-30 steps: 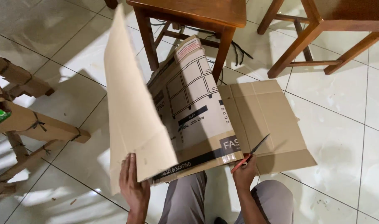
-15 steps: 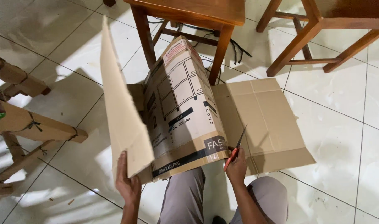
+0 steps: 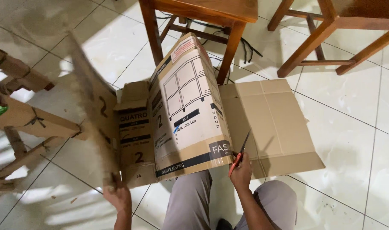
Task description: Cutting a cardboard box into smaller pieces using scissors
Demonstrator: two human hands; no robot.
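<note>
Flattened cardboard box (image 3: pixel 190 115): lies on tiled floor (image 3: pixel 352 140) before wooden chair (image 3: pixel 203 17). Left hand (image 3: pixel 118 196) grasps its raised, blurred left flap (image 3: pixel 94 110) by the lower corner. Right hand (image 3: pixel 241 170) clenched round orange-handled cutter (image 3: pixel 239 154), at the box's near edge.

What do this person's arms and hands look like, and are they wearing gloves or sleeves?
No gloves: the left hand and right hand are both bare, with no rings or watch visible. Both forearms are uncovered too, with no sleeve reaching into view. The left hand is somewhat blurred, so fine detail there is hard to tell. Below the arms, grey trousers cover the knees.
</note>
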